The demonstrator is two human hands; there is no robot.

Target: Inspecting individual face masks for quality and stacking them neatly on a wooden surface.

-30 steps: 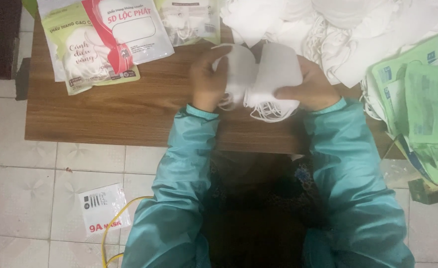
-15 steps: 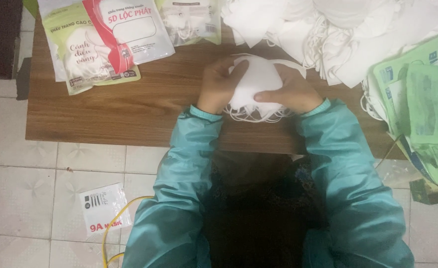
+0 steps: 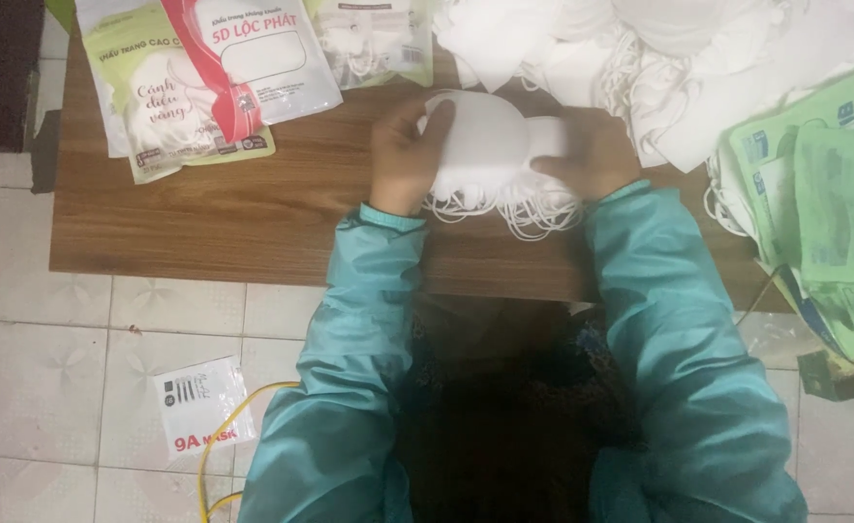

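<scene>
Mask stack (image 3: 490, 145): plain white, white ear loops hanging below. Loose mask pile (image 3: 679, 58): all white. Sleeves (image 3: 659, 320): teal, no pattern. Worktop (image 3: 243, 213): mid-brown wood grain. Pouches (image 3: 195, 77): light green and white, one with a red diagonal band. Flat bag stack (image 3: 824, 184): pale green with small blue marks. Floor (image 3: 40, 378): off-white tiles with a faint leaf motif. Small packet (image 3: 199, 405) on the floor: white, red and black print. Cable (image 3: 219, 446): yellow.

A second ago I hold the white masks (image 3: 490, 145) split in two halves; now my left hand (image 3: 403, 155) and right hand (image 3: 587, 155) press them together into one stack, sitting slightly higher on the wooden table (image 3: 253, 213).
</scene>
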